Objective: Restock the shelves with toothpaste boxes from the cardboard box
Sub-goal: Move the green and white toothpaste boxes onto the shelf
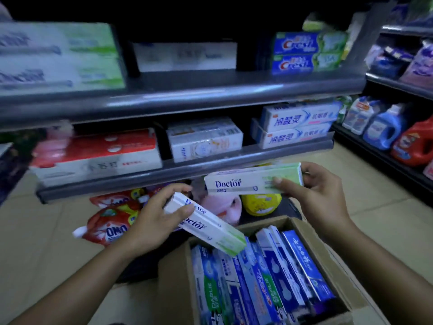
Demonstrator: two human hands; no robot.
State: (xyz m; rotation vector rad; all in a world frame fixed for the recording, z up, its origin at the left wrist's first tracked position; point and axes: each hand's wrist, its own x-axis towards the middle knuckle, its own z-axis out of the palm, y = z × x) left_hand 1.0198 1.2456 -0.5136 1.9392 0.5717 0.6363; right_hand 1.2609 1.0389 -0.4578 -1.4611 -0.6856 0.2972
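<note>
Head view: left grip [152, 221] clasps tilted box [212, 229]; right grip [314, 191] pinches level box [243, 182].

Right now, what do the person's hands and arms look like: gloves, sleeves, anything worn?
Left hand and right hand are bare: no gloves, rings or watch visible. Left forearm and right forearm are bare too; no sleeve shows within the frame.

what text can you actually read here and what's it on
"Dental Doctor": level box in the right hand
"Doctor", twice, partly hidden by the thumb: tilted box in the left hand
"Crest": blue boxes, top shelf
"冷酸灵": white boxes, middle shelf
"OMO": red pouch
"DARLIE": green box in the cardboard box
Too blurred: the other shelf boxes, the bottles, all small print
</note>
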